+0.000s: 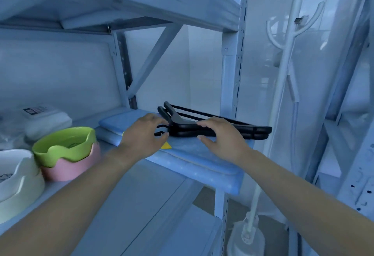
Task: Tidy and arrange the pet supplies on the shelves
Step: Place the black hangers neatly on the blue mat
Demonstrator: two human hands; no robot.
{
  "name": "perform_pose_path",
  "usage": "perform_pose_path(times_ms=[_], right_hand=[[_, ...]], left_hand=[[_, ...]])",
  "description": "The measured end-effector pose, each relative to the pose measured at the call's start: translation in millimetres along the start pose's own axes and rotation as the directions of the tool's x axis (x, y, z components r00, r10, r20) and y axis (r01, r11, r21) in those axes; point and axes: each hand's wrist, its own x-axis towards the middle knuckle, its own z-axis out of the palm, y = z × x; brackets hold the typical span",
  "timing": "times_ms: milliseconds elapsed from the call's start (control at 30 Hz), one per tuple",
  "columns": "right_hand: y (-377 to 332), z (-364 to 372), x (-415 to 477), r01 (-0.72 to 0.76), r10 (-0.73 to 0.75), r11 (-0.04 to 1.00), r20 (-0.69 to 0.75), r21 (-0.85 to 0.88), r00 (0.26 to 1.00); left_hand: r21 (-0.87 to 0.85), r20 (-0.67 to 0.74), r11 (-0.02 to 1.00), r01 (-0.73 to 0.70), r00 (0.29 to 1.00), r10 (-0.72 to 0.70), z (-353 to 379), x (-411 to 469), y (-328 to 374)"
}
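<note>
Pet bowl (18,179), white, closest of all, at the left front of the shelf (141,205). Just behind it, a green bowl (64,144) sitting inside a pink bowl (72,167), both with wavy rims. Further in, on the right end of the shelf, two soft blue mats (202,162) lying flat, one on top of the other, with the front corner sticking out past the shelf edge. A little yellow tag (167,146) on the top mat, just by the left thumb. On top of the mats, a pile of black hangers (253,131), lying flat, long ends pointing right, forked ends pointing back and to the left. Left hand (145,134) gripping the pile at its left end, fingers curled over the top and thumb lower down by a hook. Right hand (220,136) gripping the middle of the pile, fingers over the top, thumb at the front edge down by the mat. Behind the bowls, at the back left, a white packet (46,118) with a dark label, too blurry to read. Far off to the right, past the shelf post (232,73), a white coat stand (287,53) with curved arms
</note>
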Motion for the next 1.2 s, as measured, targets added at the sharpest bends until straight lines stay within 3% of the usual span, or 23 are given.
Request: perform_pose_path(times_ms=[200, 400, 667, 800, 1200], right_hand=[[39.2, -7.9, 20.5, 0.064, -0.059, 0.996, 0.076, -0.059, 0.995], [96.5, -41.3, 9.5, 0.142, -0.138, 0.987, 0.056, -0.077, 0.989], [158.4, -64.4, 0.2, 0.212, -0.202, 0.977, 0.194, -0.036, 0.96], [172.6, -64.0, -5.7, 0.259, -0.26, 0.965, 0.24, 0.035, 0.935], [167.6, -39.7, 11.3, 0.365, -0.397, 0.917, 0.3, 0.159, 0.868]], left_hand=[[0.01, -0.021, 0.999, -0.036, 0.999, 0.036, 21.5, 13.8, 21.4], [0.024, -0.053, 0.998, -0.051, 0.997, 0.052, 41.7, 37.4, 64.6], [-0.09, 0.148, 0.981, -0.174, 0.971, 0.186, 82.1, 72.3, 125.1], [0.022, 0.304, 0.995, -0.096, 0.949, 0.085, 93.2, 76.6, 132.0], [0.168, 0.29, 0.98, 0.11, 0.944, -0.155, 81.6, 65.1, 128.5]])
